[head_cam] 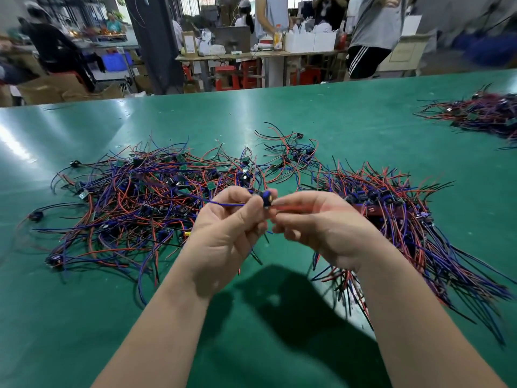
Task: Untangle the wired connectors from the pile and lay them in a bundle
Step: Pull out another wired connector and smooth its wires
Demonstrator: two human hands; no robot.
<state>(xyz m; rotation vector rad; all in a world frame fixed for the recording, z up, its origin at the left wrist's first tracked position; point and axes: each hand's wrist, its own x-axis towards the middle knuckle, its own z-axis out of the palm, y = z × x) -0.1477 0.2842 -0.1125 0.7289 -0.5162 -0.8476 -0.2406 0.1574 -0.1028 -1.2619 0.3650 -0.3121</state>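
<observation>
- The left hand [226,228], in the middle of the frame, has its fingers curled in. Thumb and forefinger are pressed together on a small dark wired connector [264,198].
- The right hand [316,228] is just right of it, and the two hands are almost touching. Its fingers are also curled, and the tips pinch the right side of the same connector. This hand is blurred, so I cannot tell exactly where each finger sits.
- The connector is held above the green table [251,107], between the two hands and a little above their knuckles.
- Its long axis goes left to right across the frame. A blue wire [223,203] leaves it to the left, over the left hand's fingers and toward the pile. A red wire [293,208] leaves it to the right, along the right hand's fingers, seen only as a blur.
- The tangled pile [140,205] of red, blue and black wires lies on the table at centre left, behind the left hand.
- The bundle [405,233] lies at the right. Its wires are roughly parallel, with the connector heads at the upper left end and the free ends pointing to the lower right.
- Another heap of wires [481,113] lies at the upper right of the table, well apart.
</observation>
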